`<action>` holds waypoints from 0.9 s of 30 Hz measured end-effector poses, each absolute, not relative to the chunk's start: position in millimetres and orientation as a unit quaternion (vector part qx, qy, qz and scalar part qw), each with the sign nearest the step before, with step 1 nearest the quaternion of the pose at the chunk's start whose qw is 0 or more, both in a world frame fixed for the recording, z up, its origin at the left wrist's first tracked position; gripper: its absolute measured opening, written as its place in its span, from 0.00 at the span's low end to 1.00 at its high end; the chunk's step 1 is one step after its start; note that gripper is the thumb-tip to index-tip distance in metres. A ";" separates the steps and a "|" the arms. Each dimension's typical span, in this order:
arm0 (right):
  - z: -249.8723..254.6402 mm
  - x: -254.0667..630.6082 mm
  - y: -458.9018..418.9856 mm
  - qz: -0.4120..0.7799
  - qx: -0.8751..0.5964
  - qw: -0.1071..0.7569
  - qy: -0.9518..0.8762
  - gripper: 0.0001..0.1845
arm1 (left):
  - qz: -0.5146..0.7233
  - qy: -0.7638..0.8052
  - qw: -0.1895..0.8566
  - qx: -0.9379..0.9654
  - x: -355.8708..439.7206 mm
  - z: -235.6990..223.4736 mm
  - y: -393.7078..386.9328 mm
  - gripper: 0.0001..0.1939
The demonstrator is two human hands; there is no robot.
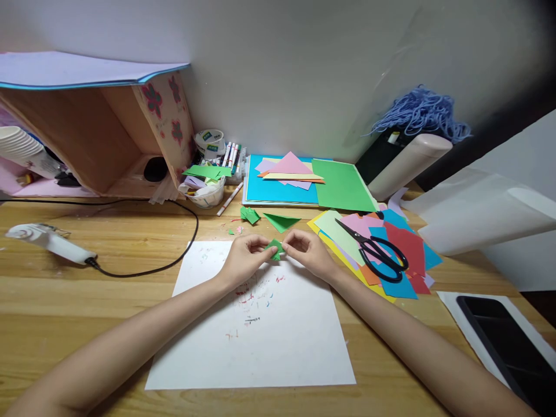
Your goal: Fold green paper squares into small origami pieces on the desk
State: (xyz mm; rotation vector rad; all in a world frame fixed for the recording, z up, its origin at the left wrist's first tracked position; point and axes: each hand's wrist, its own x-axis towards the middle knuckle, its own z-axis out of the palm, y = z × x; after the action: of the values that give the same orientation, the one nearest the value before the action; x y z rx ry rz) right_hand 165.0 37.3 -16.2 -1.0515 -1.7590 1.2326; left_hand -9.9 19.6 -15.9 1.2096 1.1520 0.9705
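Note:
A small piece of green paper [274, 249] is held above the far edge of a marked white sheet [260, 353]. My left hand [245, 258] pinches its left side between thumb and fingers. At its right edge, my right hand [309, 253] has thumb and forefinger pressed together, with a tiny pale bit showing at the tips; whether they grip the green paper too is hard to tell. Just beyond my hands lie a folded green paper triangle [281, 222] and a crumpled-looking folded green piece [249, 215].
Black-handled scissors [382, 255] rest on coloured paper scraps [403, 243] at right. Behind are stacked coloured sheets [347, 185], a basket [208, 196] of scraps and a marker [230, 198]. A corded white glue gun [52, 243] lies left; a phone [508, 341] lies right.

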 end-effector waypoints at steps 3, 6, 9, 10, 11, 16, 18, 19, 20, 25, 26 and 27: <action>-17.1 164.8 37.1 0.483 -0.401 0.360 -0.691 0.09 | 0.396 0.465 0.591 0.527 -10.7 -14.5 18.7 0.10; -18.4 165.4 38.0 0.489 -0.396 0.358 -0.689 0.11 | 0.395 0.460 0.589 0.535 -11.0 -15.1 18.5 0.10; -20.2 166.6 39.3 0.505 -0.385 0.361 -0.683 0.13 | 0.406 0.463 0.581 0.533 -10.8 -17.2 19.2 0.11; -20.8 167.0 39.5 0.508 -0.382 0.360 -0.683 0.13 | 0.411 0.468 0.575 0.531 -10.8 -17.9 19.5 0.11; -21.1 167.3 39.6 0.510 -0.380 0.357 -0.685 0.13 | 0.416 0.475 0.567 0.529 -10.8 -18.4 19.9 0.12; -19.8 167.1 38.4 0.500 -0.383 0.332 -0.702 0.12 | 0.429 0.489 0.529 0.545 -11.4 -17.7 20.7 0.14; -18.6 166.5 37.6 0.500 -0.386 0.324 -0.705 0.12 | 0.430 0.477 0.535 0.549 -11.6 -16.7 20.8 0.16; -18.1 166.3 37.3 0.500 -0.386 0.320 -0.706 0.12 | 0.430 0.471 0.541 0.548 -11.7 -16.2 20.9 0.17; -17.7 166.1 37.0 0.500 -0.387 0.316 -0.707 0.12 | 0.430 0.465 0.546 0.548 -11.8 -15.9 21.1 0.18; -16.5 166.9 36.7 0.493 -0.392 0.307 -0.714 0.12 | 0.427 0.446 0.562 0.550 -13.1 -15.9 22.1 0.22; -16.3 167.4 36.9 0.491 -0.393 0.306 -0.715 0.12 | 0.426 0.444 0.565 0.550 -13.4 -16.0 22.3 0.22; -16.2 167.9 37.2 0.490 -0.392 0.306 -0.716 0.12 | 0.425 0.441 0.568 0.550 -13.7 -16.0 22.6 0.22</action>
State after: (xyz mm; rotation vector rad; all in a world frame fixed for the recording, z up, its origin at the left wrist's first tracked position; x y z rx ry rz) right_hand 167.9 37.2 -16.2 -1.0378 -1.8959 1.2963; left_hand -13.7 22.6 -16.0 1.2916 1.0369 0.9983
